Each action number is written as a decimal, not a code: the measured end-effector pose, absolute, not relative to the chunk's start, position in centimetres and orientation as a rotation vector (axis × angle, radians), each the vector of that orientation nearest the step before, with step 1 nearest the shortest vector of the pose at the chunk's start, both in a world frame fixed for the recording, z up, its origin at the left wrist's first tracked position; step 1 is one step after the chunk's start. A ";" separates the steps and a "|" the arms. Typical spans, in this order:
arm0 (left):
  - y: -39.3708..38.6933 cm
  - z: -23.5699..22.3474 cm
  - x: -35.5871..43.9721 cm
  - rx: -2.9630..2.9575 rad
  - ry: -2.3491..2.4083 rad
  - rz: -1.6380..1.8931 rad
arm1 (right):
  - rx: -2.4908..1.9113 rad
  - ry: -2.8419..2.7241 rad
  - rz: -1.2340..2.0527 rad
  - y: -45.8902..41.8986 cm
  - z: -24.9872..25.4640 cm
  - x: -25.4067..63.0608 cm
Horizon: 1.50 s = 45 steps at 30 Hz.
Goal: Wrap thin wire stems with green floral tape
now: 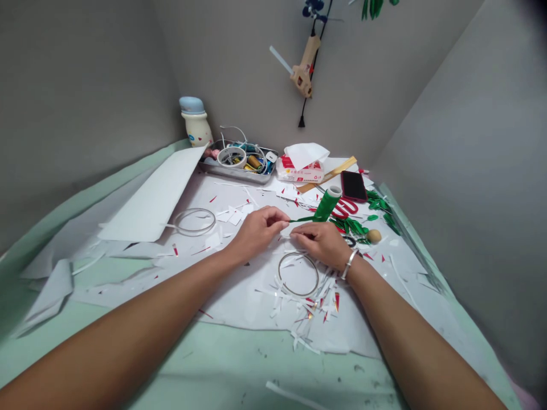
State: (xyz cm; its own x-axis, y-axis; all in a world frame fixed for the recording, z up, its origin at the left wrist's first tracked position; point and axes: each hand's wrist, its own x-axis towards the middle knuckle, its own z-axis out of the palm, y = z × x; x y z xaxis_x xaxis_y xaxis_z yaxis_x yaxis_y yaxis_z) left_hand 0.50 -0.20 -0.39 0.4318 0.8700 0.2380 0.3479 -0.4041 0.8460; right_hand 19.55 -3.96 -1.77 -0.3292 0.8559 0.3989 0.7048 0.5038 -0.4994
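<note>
My left hand pinches the end of a narrow green ribbon or thread between thumb and forefinger. That green length runs rightward to a spool wound in green, standing tilted just behind my right hand. My right hand, with a bracelet at the wrist, has its fingers drawn together close to the left fingertips. Whatever sits between the right fingertips is too small to make out. Below it lies a thin metal ring among paper scraps. Green leaf-like pieces and red-handled scissors are beside the spool.
A metal tray of craft supplies, a tissue pack and a phone stand at the back. Coiled wire and a large white sheet lie left. A glue gun hangs on the wall. A wooden ball rests right.
</note>
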 end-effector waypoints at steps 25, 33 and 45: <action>-0.1 -0.4 0.5 1.917 1.002 0.865 | -1.280 -2.148 0.381 -4.1 -1.7 19.2; 0.2 -1.1 0.4 2.326 1.127 0.820 | -1.122 -2.164 0.127 -5.1 -0.7 18.4; -0.8 -0.5 0.7 2.055 0.810 0.768 | -1.330 -1.755 0.551 -3.1 -2.2 20.8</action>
State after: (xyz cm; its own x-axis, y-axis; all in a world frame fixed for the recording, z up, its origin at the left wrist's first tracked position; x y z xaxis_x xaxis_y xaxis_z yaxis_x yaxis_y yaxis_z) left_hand 0.67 -0.82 -0.54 0.6143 0.7519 0.2395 0.2794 -0.4912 0.8250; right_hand 20.79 -3.13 -2.21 -0.0793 0.9305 0.3576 0.5588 0.3386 -0.7570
